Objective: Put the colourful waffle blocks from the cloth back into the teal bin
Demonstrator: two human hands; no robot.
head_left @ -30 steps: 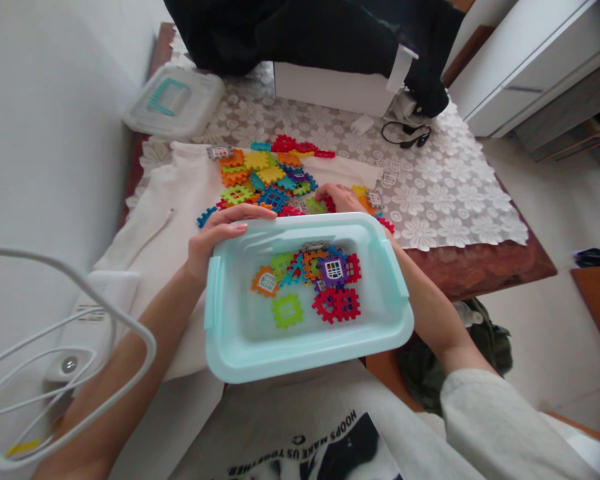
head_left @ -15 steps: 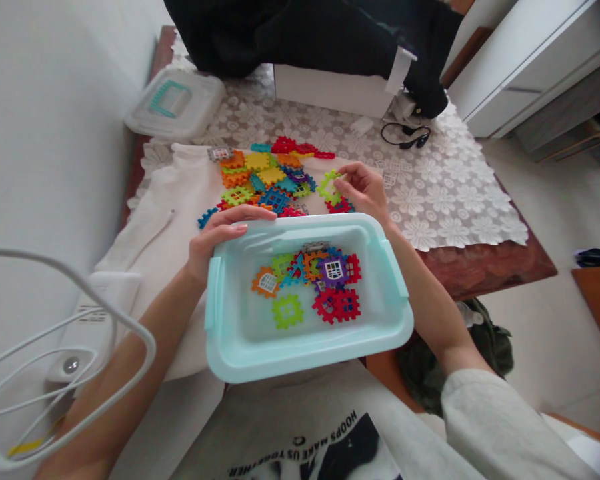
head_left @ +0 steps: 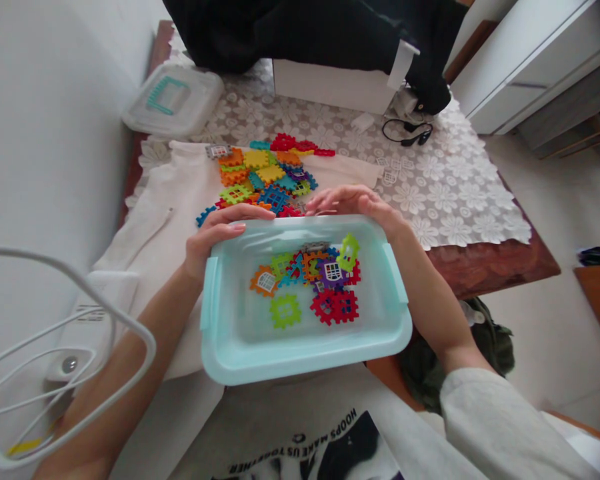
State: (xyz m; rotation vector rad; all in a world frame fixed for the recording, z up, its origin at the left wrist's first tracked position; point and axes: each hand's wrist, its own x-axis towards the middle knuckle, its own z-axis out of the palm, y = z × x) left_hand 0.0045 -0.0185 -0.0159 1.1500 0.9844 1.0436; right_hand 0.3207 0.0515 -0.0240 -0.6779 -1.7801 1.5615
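Note:
My left hand point(head_left: 213, 237) grips the far left corner of a light teal plastic tub point(head_left: 300, 363), fingers over its rim. Inside lie several toothed plastic building pieces: a light green square point(head_left: 285, 311), an orange piece with a white window point(head_left: 265, 283), a purple piece point(head_left: 333, 271) and red ones point(head_left: 335, 306). A light green piece point(head_left: 349, 252) tilts up at the tub's far right. Just past the far rim, my right hand point(head_left: 360, 202) has its fingers stretched leftward, close to the pile of toothed pieces point(head_left: 270, 175); the fingertips are partly hidden, and no held piece shows.
The pile rests on a pale cloth point(head_left: 150, 200) over a lace tablecloth point(head_left: 440, 207). A clear lid point(head_left: 175, 100) lies at the back left. Behind stand a white box point(head_left: 330, 85) and black fabric point(head_left: 310, 33). Black headphones point(head_left: 407, 132) lie right; a white cable point(head_left: 130, 320) loops at left.
The light green piece left my right hand and is now in the tub. My right hand moved nearer the far rim and leftward. My left hand keeps its hold.

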